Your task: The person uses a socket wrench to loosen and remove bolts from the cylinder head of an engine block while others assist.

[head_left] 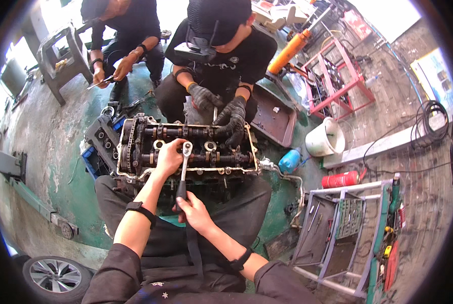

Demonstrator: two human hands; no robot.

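Note:
A cylinder head (pixel 146 159) with two camshafts and a timing chain (pixel 127 147) lies in front of my knees. Over its near side is a ratchet wrench (pixel 185 164), its round head toward the far side. My right hand (pixel 196 213) is closed round the black handle. Beside the ratchet's head, my left hand (pixel 170 158) has its fingers curled in against it; the fingertips are partly hidden. What sits under the ratchet's head is hidden too. Across from me, a person's gloved hands (pixel 217 107) hold a slim metal tool (pixel 215 114) over the far camshaft.
Another person (pixel 122 40) crouches at far left, holding a thin tool. A dark tray (pixel 274 114), white bucket (pixel 325 138), blue bottle (pixel 290 161) and red cylinder (pixel 340 180) stand on the right, near a tool cart (pixel 345 192). A dark engine cover (pixel 102 137) lies left.

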